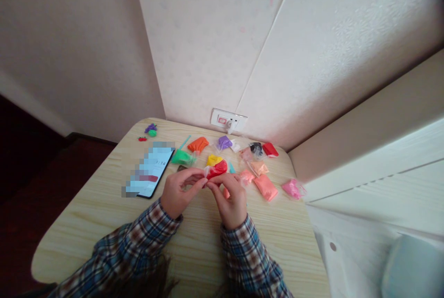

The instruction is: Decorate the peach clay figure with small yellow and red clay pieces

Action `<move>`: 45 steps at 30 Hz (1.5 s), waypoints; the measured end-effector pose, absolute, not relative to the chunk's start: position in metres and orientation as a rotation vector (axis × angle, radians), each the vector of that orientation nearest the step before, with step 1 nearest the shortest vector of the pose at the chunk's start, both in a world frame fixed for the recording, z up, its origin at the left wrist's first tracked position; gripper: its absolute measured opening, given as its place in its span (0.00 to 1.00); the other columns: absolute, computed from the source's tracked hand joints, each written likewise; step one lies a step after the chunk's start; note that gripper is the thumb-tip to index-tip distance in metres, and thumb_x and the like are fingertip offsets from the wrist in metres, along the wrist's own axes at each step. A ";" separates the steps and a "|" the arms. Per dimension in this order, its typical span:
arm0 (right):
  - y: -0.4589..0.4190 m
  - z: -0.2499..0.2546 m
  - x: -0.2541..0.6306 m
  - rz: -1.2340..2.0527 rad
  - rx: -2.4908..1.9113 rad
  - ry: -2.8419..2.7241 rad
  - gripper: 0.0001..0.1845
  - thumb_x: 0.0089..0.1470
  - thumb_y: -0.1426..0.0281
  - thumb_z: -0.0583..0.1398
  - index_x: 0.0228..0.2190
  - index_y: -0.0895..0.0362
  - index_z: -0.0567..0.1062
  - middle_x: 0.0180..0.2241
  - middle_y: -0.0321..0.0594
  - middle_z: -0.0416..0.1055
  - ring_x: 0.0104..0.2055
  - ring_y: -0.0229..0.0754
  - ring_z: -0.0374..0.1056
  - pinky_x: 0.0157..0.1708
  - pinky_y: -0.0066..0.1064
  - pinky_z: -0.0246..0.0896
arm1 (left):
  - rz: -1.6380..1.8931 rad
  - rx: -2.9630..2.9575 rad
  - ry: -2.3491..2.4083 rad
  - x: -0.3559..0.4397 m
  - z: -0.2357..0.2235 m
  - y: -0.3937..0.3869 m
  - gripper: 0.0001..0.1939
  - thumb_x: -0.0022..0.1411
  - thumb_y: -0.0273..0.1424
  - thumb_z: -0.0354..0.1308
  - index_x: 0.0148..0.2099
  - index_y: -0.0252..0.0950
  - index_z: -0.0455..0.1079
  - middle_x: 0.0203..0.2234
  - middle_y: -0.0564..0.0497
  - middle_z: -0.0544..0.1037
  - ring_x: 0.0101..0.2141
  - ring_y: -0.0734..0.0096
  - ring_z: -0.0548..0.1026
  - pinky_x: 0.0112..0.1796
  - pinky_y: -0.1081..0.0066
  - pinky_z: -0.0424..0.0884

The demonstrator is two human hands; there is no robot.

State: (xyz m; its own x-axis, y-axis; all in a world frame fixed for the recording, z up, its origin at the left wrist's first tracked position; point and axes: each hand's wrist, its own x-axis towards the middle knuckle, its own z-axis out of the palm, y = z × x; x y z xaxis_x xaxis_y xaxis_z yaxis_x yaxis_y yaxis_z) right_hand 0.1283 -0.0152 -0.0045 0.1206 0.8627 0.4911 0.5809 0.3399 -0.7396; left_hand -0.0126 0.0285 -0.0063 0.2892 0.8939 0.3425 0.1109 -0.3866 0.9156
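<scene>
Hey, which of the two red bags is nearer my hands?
The red bag right by your left hand and right hand, near the yellow bag. The other red bag is farther right, beside the black bag.

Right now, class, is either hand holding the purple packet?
No, the purple packet lies on the table near the wall socket, apart from the left hand and right hand.

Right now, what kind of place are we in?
It looks like a corner of a room in a home, though I can't be sure which room. There's a small wood-grain table, a faintly patterned wall and a wall socket with a plug in it.
</scene>
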 end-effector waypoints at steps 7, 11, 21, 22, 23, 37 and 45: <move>-0.016 0.000 0.130 0.379 -1.378 -1.564 0.07 0.56 0.69 0.58 0.26 0.55 0.72 0.26 0.35 0.73 0.30 0.39 0.68 0.40 0.36 0.54 | 1.180 1.764 0.864 -0.013 -0.004 0.030 0.06 0.56 0.26 0.58 0.38 0.32 0.73 0.28 0.48 0.80 0.26 0.72 0.79 0.29 0.76 0.78; -0.016 0.000 0.131 0.376 -1.389 -1.578 0.09 0.56 0.67 0.57 0.26 0.56 0.71 0.25 0.35 0.72 0.29 0.39 0.67 0.40 0.36 0.54 | 1.163 1.851 0.820 -0.013 0.001 0.029 0.06 0.58 0.24 0.57 0.38 0.33 0.73 0.30 0.48 0.79 0.29 0.73 0.78 0.30 0.77 0.77; -0.015 -0.004 0.133 0.349 -1.362 -1.645 0.09 0.57 0.69 0.54 0.26 0.56 0.70 0.25 0.35 0.72 0.30 0.39 0.66 0.42 0.37 0.53 | 1.177 1.951 0.769 -0.014 0.003 0.032 0.07 0.59 0.25 0.57 0.39 0.34 0.74 0.33 0.47 0.76 0.34 0.70 0.76 0.33 0.75 0.75; -0.015 -0.004 0.133 0.344 -1.356 -1.650 0.08 0.57 0.70 0.54 0.27 0.56 0.70 0.25 0.35 0.72 0.30 0.39 0.66 0.42 0.37 0.53 | 1.184 1.964 0.769 -0.014 0.002 0.032 0.06 0.58 0.25 0.58 0.39 0.34 0.74 0.33 0.47 0.76 0.35 0.70 0.75 0.34 0.75 0.75; -0.015 -0.004 0.134 0.341 -1.351 -1.654 0.08 0.57 0.70 0.53 0.27 0.56 0.70 0.26 0.35 0.72 0.31 0.39 0.66 0.42 0.37 0.53 | 1.188 1.974 0.769 -0.014 0.002 0.032 0.06 0.58 0.25 0.58 0.39 0.34 0.74 0.33 0.47 0.76 0.35 0.70 0.75 0.35 0.74 0.75; -0.013 -0.004 0.136 0.336 -1.274 -1.700 0.10 0.57 0.71 0.52 0.26 0.55 0.69 0.26 0.35 0.73 0.30 0.39 0.67 0.40 0.37 0.54 | 1.177 1.874 0.700 -0.013 0.001 0.033 0.05 0.56 0.27 0.61 0.36 0.33 0.74 0.32 0.46 0.76 0.33 0.69 0.76 0.34 0.71 0.77; -0.014 -0.002 0.134 0.355 -1.309 -1.681 0.12 0.58 0.70 0.52 0.24 0.56 0.69 0.24 0.35 0.72 0.29 0.38 0.67 0.40 0.37 0.54 | 1.190 1.929 0.712 -0.013 0.001 0.034 0.04 0.56 0.27 0.61 0.35 0.34 0.74 0.31 0.47 0.77 0.32 0.68 0.76 0.33 0.70 0.76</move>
State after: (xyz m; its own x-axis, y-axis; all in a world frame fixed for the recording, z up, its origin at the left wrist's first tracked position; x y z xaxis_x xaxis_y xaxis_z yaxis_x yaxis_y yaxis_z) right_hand 0.1337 -0.0142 -0.0023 0.0159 0.8705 0.4919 0.5969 0.3864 -0.7031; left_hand -0.0131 0.0338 0.0012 0.4137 0.7661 0.4918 0.0714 -0.5659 0.8214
